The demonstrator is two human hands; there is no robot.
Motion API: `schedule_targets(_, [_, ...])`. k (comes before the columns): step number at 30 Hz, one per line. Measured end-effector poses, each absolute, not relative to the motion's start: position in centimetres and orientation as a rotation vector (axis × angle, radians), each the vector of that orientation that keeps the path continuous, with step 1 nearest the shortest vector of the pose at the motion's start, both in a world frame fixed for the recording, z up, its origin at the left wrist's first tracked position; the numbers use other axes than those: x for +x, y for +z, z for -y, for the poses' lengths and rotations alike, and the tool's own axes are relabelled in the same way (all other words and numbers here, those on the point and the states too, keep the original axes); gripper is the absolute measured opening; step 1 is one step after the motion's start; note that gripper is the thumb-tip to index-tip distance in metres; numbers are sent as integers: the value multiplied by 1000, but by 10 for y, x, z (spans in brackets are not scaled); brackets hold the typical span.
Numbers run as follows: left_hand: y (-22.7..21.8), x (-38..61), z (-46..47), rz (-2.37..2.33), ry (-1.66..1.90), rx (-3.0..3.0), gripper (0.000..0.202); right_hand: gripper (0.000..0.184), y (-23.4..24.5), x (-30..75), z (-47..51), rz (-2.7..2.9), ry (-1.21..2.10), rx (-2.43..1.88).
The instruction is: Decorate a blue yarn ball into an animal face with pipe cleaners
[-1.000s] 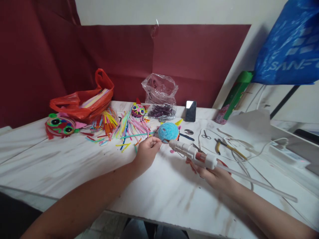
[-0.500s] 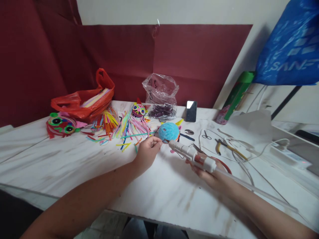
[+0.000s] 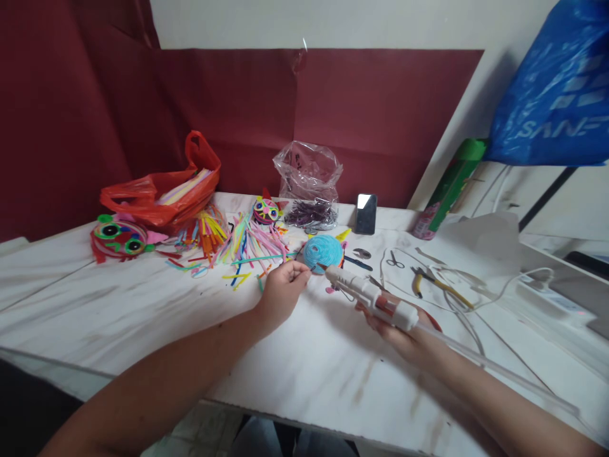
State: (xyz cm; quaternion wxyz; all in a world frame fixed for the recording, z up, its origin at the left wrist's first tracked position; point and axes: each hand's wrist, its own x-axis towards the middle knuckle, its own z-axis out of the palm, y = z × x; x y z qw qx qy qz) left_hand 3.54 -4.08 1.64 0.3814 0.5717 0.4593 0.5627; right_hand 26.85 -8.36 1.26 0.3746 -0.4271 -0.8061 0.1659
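Glue gun [image 3: 371,295] lies in the right hand [image 3: 404,333], slanted low over the tabletop [image 3: 143,304], nozzle pointing up and left. The grip comes from underneath, probably so the barrel stays level and the long clear glue stick [image 3: 499,374] can trail out the back past the wrist. The right fingers [image 3: 375,322] are clenched round the handle; whether one sits on the trigger is hidden by the gun body.

The left hand [image 3: 280,293] meets it from the other side. Its fingers [image 3: 297,271] are pinched nearly closed on a tiny bit [image 3: 311,268], too small to make out, held out at the very tips. That looks like a way to leave the end bare right at the nozzle, which is just beside it, maybe touching. The rest of that hand is curled and rests on the tabletop, likely for steadiness.

The blue yarn disc [image 3: 323,252] lies flat just behind the nozzle and the bit, close to both hands.

Further back: a scatter of coloured strips [image 3: 238,244], an orange bag [image 3: 162,190] with more of them, two finished faces [image 3: 117,236], a clear bag [image 3: 309,181] and a phone [image 3: 366,213] propped up. Scissors [image 3: 392,258] and pliers [image 3: 438,282] lie to the right, near the gun's cord.
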Motion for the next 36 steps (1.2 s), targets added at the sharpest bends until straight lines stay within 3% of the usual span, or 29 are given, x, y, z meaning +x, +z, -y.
schedule_targets(7, [14, 34, 37, -1156, 1445, 1467, 12, 34, 6, 281, 81, 1870, 662, -964])
schedule_targets(14, [9, 33, 29, -1165, 1440, 1354, 14, 28, 22, 318, 49, 1543, -19, -1485])
schedule_targets(20, [7, 28, 19, -1131, 1432, 1170, 22, 11, 5, 379, 2, 1850, -417, -1978])
schedule_targets(28, [6, 27, 14, -1043, 1439, 1032, 24, 23, -24, 398, -17, 2074, -299, -2056])
schedule_targets(33, [1, 26, 10, -990, 1463, 1065, 23, 21, -11, 405, -11, 2140, -247, -1994])
schedule_targets(36, [0, 27, 8, -1003, 1458, 1108, 25, 29, 6, 383, -3, 1936, -307, -1842])
